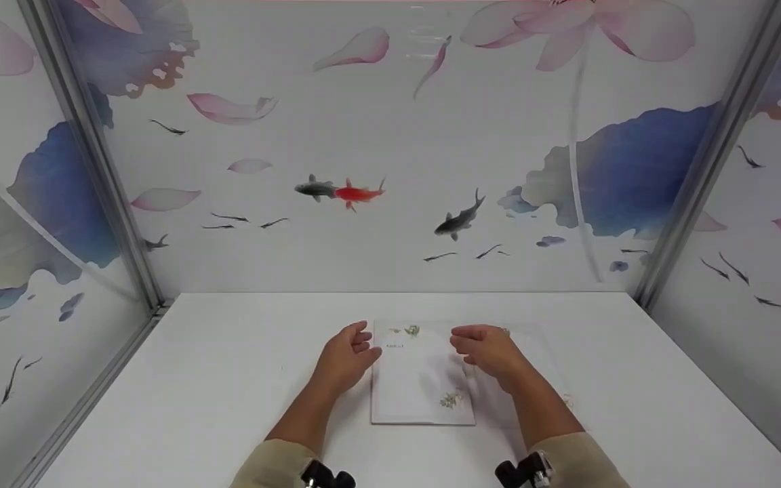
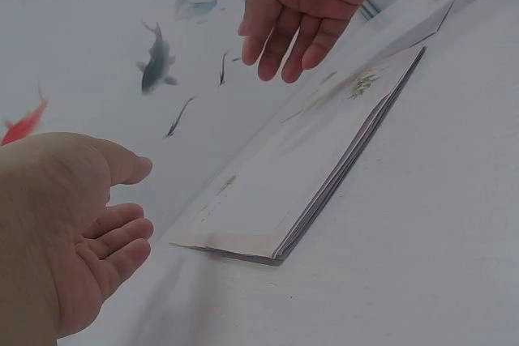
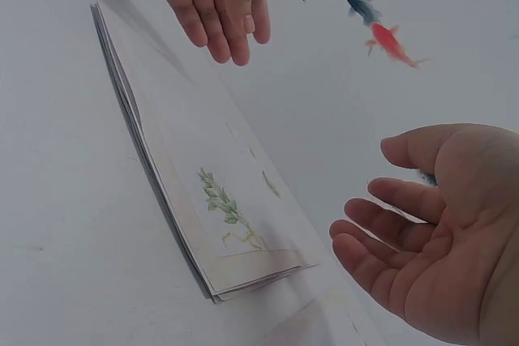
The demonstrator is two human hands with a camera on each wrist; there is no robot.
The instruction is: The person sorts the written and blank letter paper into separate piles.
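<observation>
A stack of white paper sheets (image 1: pixel 417 386) with small green plant prints lies flat on the white table, its layered edge showing in both wrist views. My left hand (image 1: pixel 346 359) hovers at the stack's left side, fingers loosely bent with nothing in them. Over the stack's right side is my right hand (image 1: pixel 492 349), its fingers relaxed and pointing left. In the left wrist view the left palm (image 2: pixel 57 232) faces inward, apart from the paper's near corner. The right wrist view shows the right hand (image 3: pixel 438 232) likewise holding nothing, beside the stack's end with the plant print.
Another pale printed sheet (image 1: pixel 533 400) lies to the right of the stack, partly behind my right forearm. White panels (image 1: pixel 377 251) painted with fish, petals and lotus leaves stand around the table (image 1: pixel 228 393), joined by metal corner posts (image 1: pixel 695 176).
</observation>
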